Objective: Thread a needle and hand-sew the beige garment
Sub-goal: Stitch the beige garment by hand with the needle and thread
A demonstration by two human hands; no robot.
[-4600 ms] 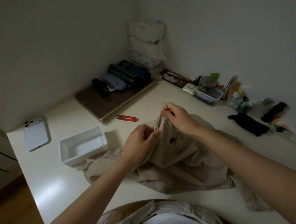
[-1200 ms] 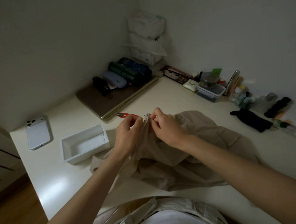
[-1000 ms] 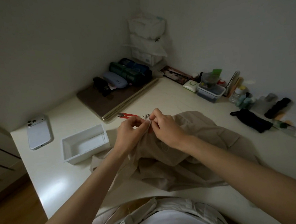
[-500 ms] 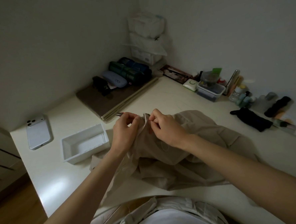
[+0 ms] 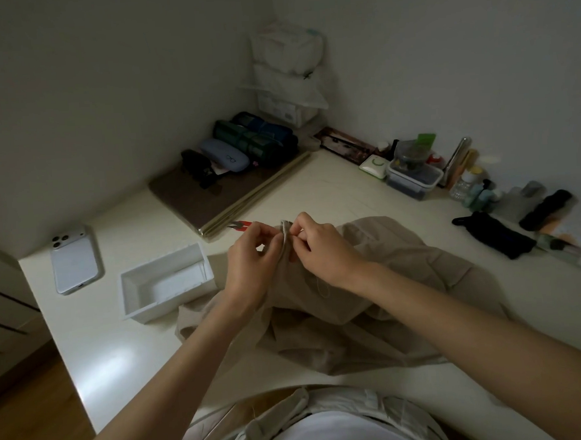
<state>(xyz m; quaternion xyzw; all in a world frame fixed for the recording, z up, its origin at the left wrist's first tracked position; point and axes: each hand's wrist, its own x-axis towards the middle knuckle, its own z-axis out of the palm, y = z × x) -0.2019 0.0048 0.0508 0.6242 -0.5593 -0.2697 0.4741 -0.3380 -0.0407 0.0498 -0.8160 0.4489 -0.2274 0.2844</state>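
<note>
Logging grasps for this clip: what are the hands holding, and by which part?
The left hand and right hand both pinch the beige fabric garment by its raised folded edge. No needle is discernible.

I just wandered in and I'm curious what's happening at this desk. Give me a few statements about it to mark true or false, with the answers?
1. The left hand and the right hand both pinch a raised fold of the beige garment. True.
2. The white phone lies inside the white tray. False: it lies on the table, left of the tray and apart from it.
3. The red snips lie on the table just beyond the left hand. True.
4. The blue glasses case rests on the garment. False: it sits on the brown board near the far wall.
</note>
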